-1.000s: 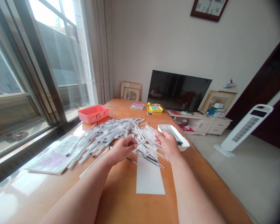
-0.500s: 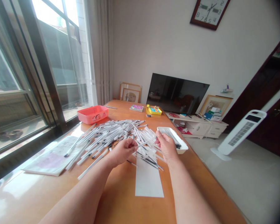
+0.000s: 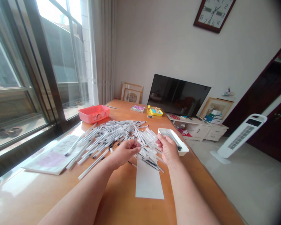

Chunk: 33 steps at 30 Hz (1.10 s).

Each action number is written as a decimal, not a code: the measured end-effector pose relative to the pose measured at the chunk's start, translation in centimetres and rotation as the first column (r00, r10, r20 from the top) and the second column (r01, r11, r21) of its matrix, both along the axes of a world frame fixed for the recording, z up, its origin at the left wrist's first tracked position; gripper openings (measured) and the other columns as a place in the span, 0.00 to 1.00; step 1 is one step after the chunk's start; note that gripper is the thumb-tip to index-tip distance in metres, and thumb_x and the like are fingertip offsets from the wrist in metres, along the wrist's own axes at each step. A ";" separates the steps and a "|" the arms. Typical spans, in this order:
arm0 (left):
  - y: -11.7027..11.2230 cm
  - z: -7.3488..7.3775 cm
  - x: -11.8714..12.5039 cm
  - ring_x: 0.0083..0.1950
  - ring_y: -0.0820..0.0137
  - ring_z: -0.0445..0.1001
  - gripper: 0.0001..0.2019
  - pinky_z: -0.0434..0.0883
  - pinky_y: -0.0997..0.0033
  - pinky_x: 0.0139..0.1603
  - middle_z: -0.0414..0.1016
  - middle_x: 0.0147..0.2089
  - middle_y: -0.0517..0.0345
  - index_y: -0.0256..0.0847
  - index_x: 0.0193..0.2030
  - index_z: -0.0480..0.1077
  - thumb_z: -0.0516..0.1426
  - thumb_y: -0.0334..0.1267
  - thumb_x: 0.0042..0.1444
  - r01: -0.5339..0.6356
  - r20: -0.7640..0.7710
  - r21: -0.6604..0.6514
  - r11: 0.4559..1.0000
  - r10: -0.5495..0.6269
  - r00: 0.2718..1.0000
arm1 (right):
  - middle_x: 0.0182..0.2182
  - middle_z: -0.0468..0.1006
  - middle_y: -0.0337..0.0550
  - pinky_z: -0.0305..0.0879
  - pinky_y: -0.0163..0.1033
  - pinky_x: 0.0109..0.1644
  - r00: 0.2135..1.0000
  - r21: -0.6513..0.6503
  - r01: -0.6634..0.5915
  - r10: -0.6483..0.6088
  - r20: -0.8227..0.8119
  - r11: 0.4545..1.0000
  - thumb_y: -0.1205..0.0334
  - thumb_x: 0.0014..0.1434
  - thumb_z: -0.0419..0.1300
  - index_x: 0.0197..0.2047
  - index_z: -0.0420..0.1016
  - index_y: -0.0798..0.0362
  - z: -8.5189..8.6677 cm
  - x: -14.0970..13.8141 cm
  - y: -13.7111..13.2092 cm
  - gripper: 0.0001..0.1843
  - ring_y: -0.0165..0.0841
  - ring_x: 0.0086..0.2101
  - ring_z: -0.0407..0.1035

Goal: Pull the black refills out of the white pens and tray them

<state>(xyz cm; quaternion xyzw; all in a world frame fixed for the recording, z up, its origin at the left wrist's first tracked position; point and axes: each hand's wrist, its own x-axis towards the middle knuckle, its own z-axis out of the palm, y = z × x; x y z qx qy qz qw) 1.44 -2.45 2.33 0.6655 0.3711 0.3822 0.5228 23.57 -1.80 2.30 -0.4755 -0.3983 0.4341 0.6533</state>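
I have both hands over the middle of the table [image 3: 121, 203], apart from each other but joined by one slender pale stick [image 3: 148, 144] that spans the space between them. The left hand [image 3: 124, 153] pinches its left end between thumb and fingers; the right hand [image 3: 168, 147] pinches at or near its right end, where the fingers cover the tip, so I cannot tell exactly how it sits there. The stick is held up, tilted slightly, its right end farther off than its left.

Beneath it lies a strip of white paper [image 3: 149, 186], with thin dark rods [image 3: 152, 164] scattered across its far part. On the left, a big loose heap of clear, dark-tipped pen tubes [image 3: 107, 137] spreads from beside the left hand to the far side. A white tray [image 3: 184, 150] stands just beyond and to the right of the right hand, with a bundle of slim pieces [image 3: 170, 135] lying inside. Farther left sit a pale booklet [image 3: 50, 158] and a red basket [image 3: 93, 114].

I judge the step in hand to be two-handed work on this single stick. The next move, to my mind, calls for a light pinch at both ends, the two hands kept in line so the stick does not bend, and enough height to clear the loose rods below.
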 end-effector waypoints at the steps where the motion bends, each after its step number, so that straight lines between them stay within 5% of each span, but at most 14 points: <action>1: -0.1 0.0 0.0 0.34 0.70 0.67 0.17 0.63 0.70 0.38 0.74 0.34 0.57 0.39 0.36 0.73 0.61 0.53 0.57 0.021 -0.001 -0.037 0.999 -0.022 1.000 | 0.23 0.73 0.39 0.54 0.34 0.24 1.000 0.011 -0.001 0.001 -0.007 1.000 0.42 0.49 0.71 0.29 0.73 0.52 0.0 -0.1 0.0 0.22 0.27 0.23 0.60; 7: -0.5 -0.5 0.1 0.32 0.70 0.67 0.27 0.63 0.70 0.37 0.74 0.31 0.55 0.36 0.40 0.76 0.56 0.62 0.57 0.050 -0.058 -0.220 0.974 -0.064 0.996 | 0.23 0.73 0.39 0.54 0.32 0.24 1.000 0.042 0.008 -0.006 -0.029 0.999 0.44 0.50 0.72 0.30 0.76 0.53 -0.2 -0.7 0.0 0.21 0.25 0.24 0.60; 16: -1.0 -0.3 1.7 0.27 0.75 0.59 0.19 0.57 0.73 0.30 0.65 0.26 0.63 0.38 0.31 0.69 0.65 0.54 0.49 -0.104 -0.081 0.018 0.994 0.105 0.991 | 0.22 0.72 0.39 0.50 0.30 0.22 0.993 -0.034 0.013 -0.017 -0.120 0.999 0.45 0.48 0.73 0.31 0.76 0.55 -0.4 -1.2 0.1 0.21 0.24 0.22 0.58; 23: -1.8 0.4 1.8 0.28 0.71 0.65 0.28 0.64 0.70 0.34 0.75 0.29 0.54 0.37 0.41 0.72 0.51 0.64 0.59 -0.007 -0.048 -0.272 0.962 -0.006 0.999 | 0.22 0.72 0.39 0.52 0.30 0.22 0.993 0.021 0.032 -0.030 -0.113 0.999 0.45 0.51 0.72 0.31 0.76 0.55 -0.2 -1.1 -0.2 0.21 0.25 0.22 0.59; 26: -1.5 0.0 1.8 0.28 0.72 0.65 0.24 0.63 0.71 0.34 0.75 0.28 0.55 0.38 0.35 0.71 0.55 0.60 0.58 -0.022 -0.074 -0.173 0.985 0.010 0.997 | 0.22 0.71 0.38 0.52 0.30 0.22 0.993 0.028 0.018 -0.014 -0.113 0.999 0.45 0.51 0.71 0.30 0.75 0.55 -0.2 -1.4 -0.3 0.21 0.24 0.22 0.58; 30: -1.1 -0.3 1.7 0.30 0.71 0.66 0.17 0.62 0.72 0.33 0.72 0.27 0.59 0.40 0.29 0.70 0.61 0.54 0.53 -0.159 -0.128 0.099 0.982 0.171 0.977 | 0.21 0.70 0.37 0.48 0.29 0.20 0.993 0.010 0.016 -0.015 -0.119 1.000 0.47 0.51 0.72 0.30 0.74 0.55 -0.3 -1.6 -0.3 0.20 0.23 0.20 0.56; 33: -1.3 -0.1 1.8 0.30 0.71 0.66 0.17 0.62 0.72 0.32 0.71 0.27 0.60 0.41 0.30 0.70 0.62 0.54 0.51 -0.187 -0.132 0.141 0.972 0.206 0.970 | 0.20 0.70 0.36 0.47 0.29 0.20 0.990 -0.006 0.020 -0.020 -0.137 1.000 0.47 0.51 0.72 0.29 0.74 0.55 -0.3 -1.7 -0.3 0.20 0.23 0.20 0.56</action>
